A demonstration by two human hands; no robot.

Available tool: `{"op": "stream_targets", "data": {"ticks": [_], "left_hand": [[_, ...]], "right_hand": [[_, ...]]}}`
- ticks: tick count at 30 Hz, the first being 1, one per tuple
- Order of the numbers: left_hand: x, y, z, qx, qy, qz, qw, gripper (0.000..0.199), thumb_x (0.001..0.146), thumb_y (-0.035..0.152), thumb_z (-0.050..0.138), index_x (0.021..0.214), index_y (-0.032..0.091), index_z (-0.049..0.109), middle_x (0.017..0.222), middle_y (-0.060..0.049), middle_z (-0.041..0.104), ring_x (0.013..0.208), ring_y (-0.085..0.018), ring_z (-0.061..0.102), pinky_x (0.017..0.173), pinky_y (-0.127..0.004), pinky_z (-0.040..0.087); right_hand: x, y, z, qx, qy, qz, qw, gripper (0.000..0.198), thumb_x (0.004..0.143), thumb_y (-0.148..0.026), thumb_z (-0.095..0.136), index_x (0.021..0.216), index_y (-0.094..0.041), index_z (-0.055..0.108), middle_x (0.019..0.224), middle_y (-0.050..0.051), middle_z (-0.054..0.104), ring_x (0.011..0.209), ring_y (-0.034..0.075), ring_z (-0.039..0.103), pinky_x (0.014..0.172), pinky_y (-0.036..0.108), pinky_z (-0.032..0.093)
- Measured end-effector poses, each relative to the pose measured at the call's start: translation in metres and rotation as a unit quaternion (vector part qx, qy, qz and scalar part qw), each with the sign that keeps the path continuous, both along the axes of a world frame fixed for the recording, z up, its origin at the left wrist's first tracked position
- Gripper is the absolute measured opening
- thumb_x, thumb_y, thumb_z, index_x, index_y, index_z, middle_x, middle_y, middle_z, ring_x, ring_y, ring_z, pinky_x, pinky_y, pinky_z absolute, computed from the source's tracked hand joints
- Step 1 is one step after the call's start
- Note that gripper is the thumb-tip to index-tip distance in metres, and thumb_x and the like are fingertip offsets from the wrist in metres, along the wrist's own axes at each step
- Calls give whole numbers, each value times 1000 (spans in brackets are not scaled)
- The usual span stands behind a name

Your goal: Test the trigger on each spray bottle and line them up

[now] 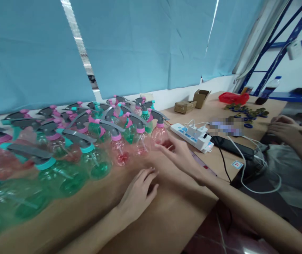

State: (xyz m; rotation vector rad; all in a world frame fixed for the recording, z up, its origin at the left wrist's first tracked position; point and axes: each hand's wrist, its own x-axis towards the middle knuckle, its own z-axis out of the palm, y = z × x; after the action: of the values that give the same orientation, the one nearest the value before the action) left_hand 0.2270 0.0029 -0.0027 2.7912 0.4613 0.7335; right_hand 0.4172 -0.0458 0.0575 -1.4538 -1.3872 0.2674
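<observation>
- Right hand (176,152): fingers at pink bottle (159,133), maybe steadying it; grip unclear.
- Left hand (137,190): apart from right, empty, fingers loose above table (172,215).
- Beyond, leftward: other spray bottles (119,151) bunched upright, probably saving space.

Perhaps twenty or more spray bottles (97,163) are crowding the left half of the frame, though overlap and blur are hiding the exact count. Two cardboard boxes (185,107) are sitting right of centre, with one white power strip (190,137) lying below them. One red plastic item (233,98) and one drink bottle (269,90) are occupying the upper right; one square label (237,164) is showing lower down.
</observation>
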Motion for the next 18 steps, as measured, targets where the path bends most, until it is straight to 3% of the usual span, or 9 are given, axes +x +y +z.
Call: {"op": "stream_targets", "data": {"ticks": [5, 7, 12, 18], "left_hand": [[-46, -27, 22, 36, -90, -60, 993, 22, 90, 9, 43, 103, 17, 59, 88, -6, 62, 83, -18, 61, 76, -32, 53], [-70, -40, 32, 92, -115, -97, 984, 24, 88, 4, 44, 103, 15, 59, 86, -6, 62, 82, -18, 60, 75, -31, 53], [-121, -74, 49, 199, -76, -82, 974, 29, 86, 5, 43, 111, 8, 58, 104, -12, 66, 101, -24, 59, 88, -36, 49], [-174, -88, 44, 275, -8, -54, 960, 29, 94, 15, 42, 119, 10, 57, 120, -9, 63, 115, -21, 52, 100, -35, 39]], "right_hand": [[-72, 19, 2, -52, 74, 153, 984, 19, 81, -36, 62, 76, -18, 60, 69, -1, 64, 63, 12, 60, 62, 24, 48], [-108, 30, 0, -92, 145, 255, 952, 24, 79, -42, 63, 77, -18, 58, 68, -1, 63, 60, 11, 60, 60, 25, 49], [-216, 52, 3, -117, 112, 402, 901, 31, 77, -50, 64, 76, -20, 58, 66, -1, 63, 61, 12, 61, 63, 25, 48], [-333, 56, 12, -150, 86, 501, 848, 32, 75, -50, 67, 76, -20, 55, 69, -2, 63, 58, 10, 60, 58, 22, 46]]}}
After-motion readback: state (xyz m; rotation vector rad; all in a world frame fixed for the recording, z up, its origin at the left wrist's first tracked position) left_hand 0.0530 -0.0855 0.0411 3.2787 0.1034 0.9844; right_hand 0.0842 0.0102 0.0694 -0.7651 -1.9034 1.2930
